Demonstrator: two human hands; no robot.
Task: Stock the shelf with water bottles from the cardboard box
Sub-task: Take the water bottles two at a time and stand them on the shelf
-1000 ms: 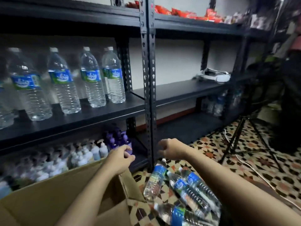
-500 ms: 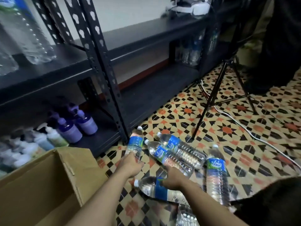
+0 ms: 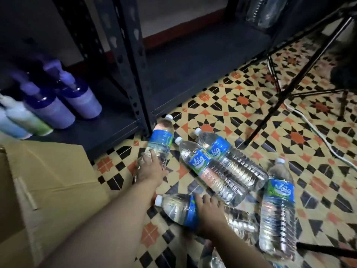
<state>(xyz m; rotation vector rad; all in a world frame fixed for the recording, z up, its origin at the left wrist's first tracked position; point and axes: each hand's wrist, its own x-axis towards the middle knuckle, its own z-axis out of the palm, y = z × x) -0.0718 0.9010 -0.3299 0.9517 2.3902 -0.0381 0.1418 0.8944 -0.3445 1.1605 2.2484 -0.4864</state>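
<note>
Cardboard box (image 3: 48, 180): set on the floor at the far left, flaps folded open; its inside is not seen.
Pump bottles (image 3: 81, 99): purple, stood on the rack's lowest left board, with a green bottle (image 3: 29, 120) just beside them; all are blurred.
Shelf rack (image 3: 133, 64): made of dark perforated metal; one upright post is planted on the tiles to the right of the pump bottles.
Left hand (image 3: 149, 169): its fingers are curled round the lower body of the first water bottle (image 3: 161, 140).
First water bottle: blue-labelled, with its white cap pointed toward the post's foot; whether it is lifted off the tiles cannot be told.
Right hand (image 3: 209, 211): laid over the second water bottle (image 3: 177, 207), with the fingers wrapped across its blue label.
Second water bottle: laid on its side nearest the person, cap turned to the left.
Pair of water bottles (image 3: 210, 171): laid side by side and touching, caps toward the rack, just beyond the right hand.
Fifth water bottle (image 3: 278, 206): laid lengthwise further right, cap pointed away from the person, near the pair's bases.
Tiled floor (image 3: 241, 105): patterned in cream, black and orange.
Tripod (image 3: 301, 74): black legs are spread over the tiles at the right.
White cable (image 3: 318, 132): run across the floor past the tripod legs.
</note>
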